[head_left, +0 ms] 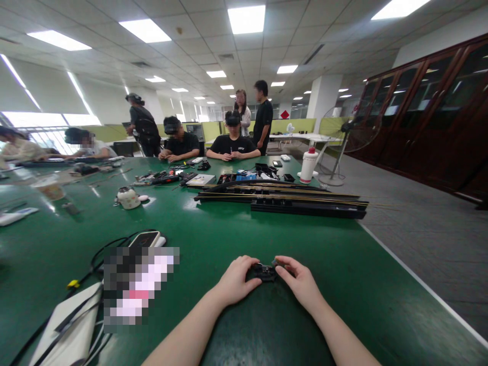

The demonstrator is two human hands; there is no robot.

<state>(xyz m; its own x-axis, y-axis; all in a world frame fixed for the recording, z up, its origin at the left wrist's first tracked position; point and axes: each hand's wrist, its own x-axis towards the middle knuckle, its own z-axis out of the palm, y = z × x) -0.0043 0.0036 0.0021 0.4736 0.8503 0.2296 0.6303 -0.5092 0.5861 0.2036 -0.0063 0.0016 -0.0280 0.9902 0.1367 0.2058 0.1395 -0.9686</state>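
The small black part (266, 273) sat low over the green worktop (213, 236), between the two hands and near the person. The left hand (237, 279) held its 9 o'clock end, thumb below and fingers above. The right hand (301, 282) came in from 3 o'clock, thumb and forefinger drawn narrow on a small grey piece (274, 263) (whether loose or joined to the black part, I could not tell).

Taken from that part, a bundle of long black strips (308, 207) lay at 12 o'clock, a white bottle (308, 168) with a red cap stood at 1, a rounded white container (128, 199) at 10, and a pale notebook (66, 325) lay between 8 and 9, cables across it.
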